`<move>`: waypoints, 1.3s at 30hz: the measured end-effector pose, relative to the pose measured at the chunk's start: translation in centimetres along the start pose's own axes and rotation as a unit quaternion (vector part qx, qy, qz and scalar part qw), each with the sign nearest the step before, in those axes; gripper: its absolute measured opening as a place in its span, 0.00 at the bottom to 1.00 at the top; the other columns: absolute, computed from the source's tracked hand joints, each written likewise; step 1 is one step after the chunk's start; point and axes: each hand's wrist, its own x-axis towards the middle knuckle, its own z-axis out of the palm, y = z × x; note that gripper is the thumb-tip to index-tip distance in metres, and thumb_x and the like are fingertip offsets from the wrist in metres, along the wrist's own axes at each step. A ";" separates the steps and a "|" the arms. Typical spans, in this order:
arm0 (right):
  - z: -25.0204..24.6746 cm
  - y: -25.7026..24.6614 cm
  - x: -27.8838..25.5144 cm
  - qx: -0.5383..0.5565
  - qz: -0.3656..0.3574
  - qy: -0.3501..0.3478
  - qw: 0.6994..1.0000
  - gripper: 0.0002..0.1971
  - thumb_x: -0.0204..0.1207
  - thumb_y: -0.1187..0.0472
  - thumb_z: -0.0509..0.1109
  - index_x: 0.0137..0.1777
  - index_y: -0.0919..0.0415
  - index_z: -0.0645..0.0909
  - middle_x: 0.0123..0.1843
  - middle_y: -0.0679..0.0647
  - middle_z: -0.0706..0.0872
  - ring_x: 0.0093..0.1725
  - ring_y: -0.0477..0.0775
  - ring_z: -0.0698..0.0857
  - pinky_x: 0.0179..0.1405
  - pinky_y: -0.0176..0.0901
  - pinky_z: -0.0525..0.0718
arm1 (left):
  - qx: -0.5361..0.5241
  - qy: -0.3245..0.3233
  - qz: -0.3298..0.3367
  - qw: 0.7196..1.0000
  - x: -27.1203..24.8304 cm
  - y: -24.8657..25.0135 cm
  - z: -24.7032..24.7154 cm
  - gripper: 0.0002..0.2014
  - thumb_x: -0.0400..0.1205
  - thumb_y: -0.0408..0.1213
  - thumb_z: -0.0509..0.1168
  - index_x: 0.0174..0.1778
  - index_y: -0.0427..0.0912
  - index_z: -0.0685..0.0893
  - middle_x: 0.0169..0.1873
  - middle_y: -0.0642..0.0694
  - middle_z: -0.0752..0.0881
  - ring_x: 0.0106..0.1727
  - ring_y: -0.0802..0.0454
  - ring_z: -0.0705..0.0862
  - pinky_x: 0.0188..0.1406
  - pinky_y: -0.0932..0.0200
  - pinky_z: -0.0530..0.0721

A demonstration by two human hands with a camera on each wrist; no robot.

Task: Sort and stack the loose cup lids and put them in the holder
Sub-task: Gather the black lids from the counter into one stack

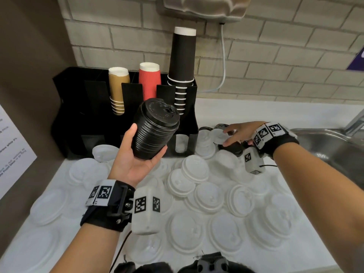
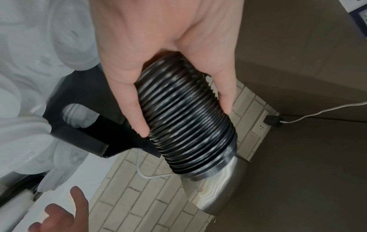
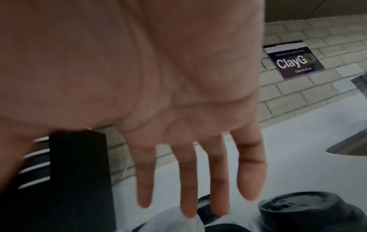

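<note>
**Black lids mostly gathered, white lids barely begun**

Judged well short of halfway. Done so far: one tall stack of black lids (image 1: 154,130), nested tight, held up in front of the holder (image 1: 126,115) by the left hand (image 1: 136,154), thumb and fingers wrapped round its ribbed side. Not yet slotted in. Left to do: a few loose black lids (image 3: 309,210) at about 3 o'clock from the holder, then the whole spread of white lids (image 1: 197,194) covering the counter (image 1: 295,117) from 5 to 8 o'clock of the stack, some already in short piles. Only one front slot of the holder seen with white lids inside, low down.

Right hand (image 1: 242,133) reaching out flat over the loose black lids, fingers straight and spread, grasping nothing; contact with any lid impossible to tell.

Stack itself: glossy black, evenly ribbed edges, sip-hole top facing up and tilted toward 1 o'clock. Thin and light by the look, likely to telescope apart if squeezed unevenly.
</note>
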 end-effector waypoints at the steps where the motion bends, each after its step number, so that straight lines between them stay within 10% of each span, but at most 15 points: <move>1: 0.1 -0.2 0.5 -0.047 0.018 0.033 0.998 0.35 0.68 0.39 0.74 0.74 0.48 0.72 0.68 0.48 0.76 0.67 0.55 0.77 0.55 0.43 0.75 | 0.000 0.002 -0.002 1.000 0.0 -0.1 0.0 0.26 0.72 0.55 0.70 0.63 0.44 0.86 0.63 0.40 0.87 0.62 0.43 0.87 0.65 0.44 0.82; 10: 3.5 -0.6 3.5 -0.077 0.060 0.077 0.992 0.48 0.70 0.48 0.78 0.83 0.60 0.54 0.74 0.62 0.75 0.69 0.64 0.78 0.67 0.53 0.77 | 0.004 0.006 -0.002 1.000 0.5 0.4 -0.3 0.26 0.72 0.55 0.70 0.62 0.44 0.86 0.63 0.40 0.87 0.62 0.43 0.87 0.62 0.45 0.84; 13: 3.5 -0.3 4.1 -0.087 0.024 0.091 0.992 0.51 0.65 0.51 0.79 0.83 0.54 0.52 0.68 0.62 0.80 0.61 0.65 0.83 0.57 0.53 0.83 | 0.003 0.004 -0.004 1.000 0.7 0.4 -0.3 0.23 0.72 0.55 0.70 0.56 0.44 0.91 0.63 0.39 0.87 0.63 0.43 0.87 0.63 0.45 0.83; 17: 2.7 0.1 3.0 -0.172 -0.008 0.141 0.975 0.41 0.52 0.55 0.71 0.71 0.46 0.64 0.34 0.46 0.81 0.31 0.51 0.81 0.21 0.35 0.76 | -0.002 0.010 -0.010 1.000 0.7 0.1 -0.2 0.27 0.71 0.54 0.70 0.63 0.44 0.85 0.62 0.40 0.88 0.62 0.43 0.87 0.59 0.45 0.86; 21: 0.9 -1.5 -0.2 -0.269 -0.002 0.192 0.944 0.26 0.56 0.56 0.65 0.59 0.52 0.75 0.38 0.51 0.80 0.41 0.57 0.76 0.25 0.38 0.70 | -0.017 0.010 -0.020 1.000 0.4 -0.3 0.0 0.29 0.71 0.53 0.71 0.66 0.43 0.83 0.62 0.39 0.88 0.60 0.42 0.88 0.58 0.44 0.87; 25: -2.1 -4.1 -4.3 -0.024 -0.117 0.212 0.970 0.30 0.66 0.52 0.75 0.69 0.40 0.72 0.56 0.53 0.75 0.59 0.60 0.79 0.50 0.48 0.80 | -0.028 0.009 -0.023 0.999 0.0 -0.8 0.1 0.29 0.71 0.52 0.71 0.66 0.42 0.83 0.62 0.38 0.87 0.61 0.41 0.88 0.57 0.43 0.87; 30: 0.4 -7.8 -10.2 0.342 -0.345 0.242 0.840 0.28 0.67 0.58 0.80 0.64 0.37 0.74 0.49 0.42 0.81 0.42 0.37 0.84 0.39 0.28 0.81 | -0.036 0.010 -0.035 0.999 -0.3 -1.1 0.3 0.29 0.71 0.52 0.71 0.65 0.41 0.83 0.63 0.37 0.87 0.61 0.41 0.88 0.56 0.45 0.88; 35: 5.2 -11.2 -12.4 0.427 -0.372 0.314 0.762 0.28 0.65 0.59 0.82 0.61 0.47 0.73 0.53 0.42 0.82 0.46 0.33 0.83 0.38 0.25 0.81 | -0.037 0.011 -0.028 0.999 -0.6 -1.1 0.3 0.30 0.72 0.53 0.71 0.68 0.41 0.82 0.63 0.37 0.87 0.61 0.42 0.88 0.53 0.47 0.89; 39: 6.9 -13.0 -12.5 0.388 -0.374 0.352 0.765 0.25 0.64 0.56 0.82 0.59 0.44 0.76 0.59 0.43 0.75 0.53 0.35 0.81 0.44 0.28 0.79 | -0.030 0.015 -0.023 0.999 -0.7 -1.1 0.1 0.30 0.72 0.52 0.71 0.68 0.41 0.82 0.63 0.37 0.86 0.62 0.42 0.87 0.50 0.48 0.89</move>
